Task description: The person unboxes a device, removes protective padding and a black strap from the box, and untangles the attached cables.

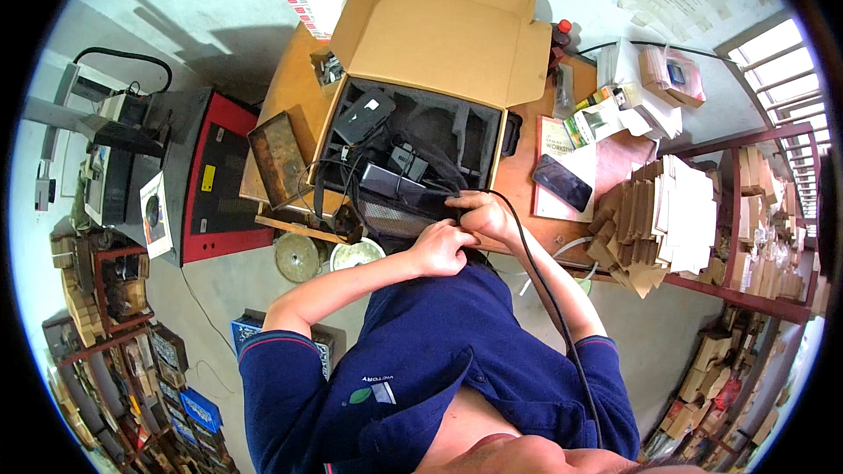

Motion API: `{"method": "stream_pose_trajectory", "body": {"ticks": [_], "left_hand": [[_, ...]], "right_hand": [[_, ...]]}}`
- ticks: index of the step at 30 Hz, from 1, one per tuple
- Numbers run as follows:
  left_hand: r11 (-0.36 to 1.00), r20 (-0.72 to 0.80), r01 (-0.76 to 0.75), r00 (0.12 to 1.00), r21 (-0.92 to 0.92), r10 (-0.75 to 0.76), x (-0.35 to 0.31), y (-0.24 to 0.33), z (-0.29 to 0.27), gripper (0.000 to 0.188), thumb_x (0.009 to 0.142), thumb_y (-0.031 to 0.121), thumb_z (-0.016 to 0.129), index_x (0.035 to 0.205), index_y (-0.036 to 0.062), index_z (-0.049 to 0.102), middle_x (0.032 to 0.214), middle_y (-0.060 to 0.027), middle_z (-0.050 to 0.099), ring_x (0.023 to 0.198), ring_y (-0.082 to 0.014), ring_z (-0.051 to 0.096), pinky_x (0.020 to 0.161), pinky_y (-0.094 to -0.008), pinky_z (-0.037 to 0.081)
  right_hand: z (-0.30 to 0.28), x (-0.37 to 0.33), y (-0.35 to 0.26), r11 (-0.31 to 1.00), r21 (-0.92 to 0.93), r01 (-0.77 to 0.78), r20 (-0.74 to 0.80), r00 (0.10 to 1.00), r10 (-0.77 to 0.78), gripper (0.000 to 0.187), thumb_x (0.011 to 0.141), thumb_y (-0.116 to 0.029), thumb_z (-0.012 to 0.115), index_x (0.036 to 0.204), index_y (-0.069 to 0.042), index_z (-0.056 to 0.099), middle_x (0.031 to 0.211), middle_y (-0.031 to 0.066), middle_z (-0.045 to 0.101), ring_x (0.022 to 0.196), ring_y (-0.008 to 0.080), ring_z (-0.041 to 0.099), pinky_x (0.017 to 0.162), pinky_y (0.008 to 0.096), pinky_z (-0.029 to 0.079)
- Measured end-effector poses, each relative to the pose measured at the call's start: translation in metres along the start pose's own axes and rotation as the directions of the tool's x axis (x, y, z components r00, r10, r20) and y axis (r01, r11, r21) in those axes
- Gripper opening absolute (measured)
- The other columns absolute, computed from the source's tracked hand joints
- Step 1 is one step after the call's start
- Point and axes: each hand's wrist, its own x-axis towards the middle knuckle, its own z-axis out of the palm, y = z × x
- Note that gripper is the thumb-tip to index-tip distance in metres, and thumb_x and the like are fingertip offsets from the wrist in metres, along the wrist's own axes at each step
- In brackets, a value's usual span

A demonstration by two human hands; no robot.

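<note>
My left hand [440, 248] is closed, its fingertips pinched together in front of my waist. Just beyond it, my right hand [488, 214] is closed too, with bent fingers over something dark. What either hand grips is hidden by the fingers. A black mesh pouch [395, 218] lies against the box edge beside my left hand. From near my right hand, a black cable [546, 285] arches over my right forearm toward my shoulder. The open cardboard box [439, 22] holds dark foam, a black device [364, 118], a black adapter [407, 161] and tangled cords.
On the wooden desk sit a rusty tray [279, 158], a phone [562, 182] on a booklet, and a bottle with a red cap [562, 28]. Stacked cardboard pieces [654, 219] stand at right. A red-and-black cabinet [219, 180] is at left, and buckets [356, 254] are below the desk.
</note>
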Motion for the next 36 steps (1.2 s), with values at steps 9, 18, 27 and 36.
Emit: {"method": "stream_pose_trajectory", "body": {"ticks": [9, 18, 27, 36], "left_hand": [[0.994, -0.028, 0.02, 0.999, -0.111, -0.023, -0.003, 0.01, 0.002, 0.028, 0.065, 0.01, 0.059, 0.09, 0.0089, 0.072, 0.084, -0.012, 0.068, 0.082, -0.03, 0.065, 0.081, -0.0393, 0.052], [0.964, 0.028, 0.081, 0.997, -0.254, -0.076, 0.003, 0.004, -0.014, 0.027, 0.068, 0.006, 0.056, 0.09, 0.0049, 0.07, 0.083, -0.0107, 0.07, 0.079, -0.0237, 0.067, 0.076, -0.0346, 0.053], [0.993, 0.08, 0.027, 0.997, -0.114, -0.018, 0.013, -0.002, -0.035, 0.028, 0.071, 0.007, 0.056, 0.096, 0.0053, 0.069, 0.085, -0.015, 0.066, 0.08, -0.0309, 0.064, 0.07, -0.0396, 0.051], [0.965, -0.283, -0.017, 0.955, 0.261, 0.093, 0.026, 0.005, -0.072, 0.021, 0.08, 0.01, 0.057, 0.099, 0.0076, 0.066, 0.09, -0.0088, 0.066, 0.076, -0.0302, 0.065, 0.066, -0.0409, 0.053]], "right_hand": [[0.012, 0.0, 0.008, 0.996, 0.089, 0.015, -0.003, 1.0, -0.015, 0.018, 0.058, -0.011, 0.07, 0.068, 0.0, 0.061, 0.113, 0.0234, 0.062, 0.096, 0.0403, 0.06, 0.081, 0.0437, 0.049], [-0.015, 0.02, -0.003, 0.849, -0.488, -0.203, 0.339, 0.852, 0.399, 0.056, 0.062, -0.028, 0.068, 0.115, -0.01, 0.063, 0.092, 0.0042, 0.065, 0.093, 0.0232, 0.058, 0.077, 0.037, 0.049], [-0.028, 0.012, -0.014, 0.794, -0.607, -0.027, 0.379, 0.868, 0.32, 0.056, 0.068, -0.021, 0.064, 0.123, -0.01, 0.056, 0.093, 0.0024, 0.058, 0.094, 0.0194, 0.053, 0.08, 0.0329, 0.043], [-0.054, -0.011, -0.002, 0.915, -0.187, -0.357, 0.357, 0.843, 0.402, 0.079, 0.054, -0.003, 0.058, 0.131, -0.01, 0.044, 0.098, 0.0214, 0.059, 0.097, 0.0388, 0.057, 0.078, 0.0455, 0.049]]}}
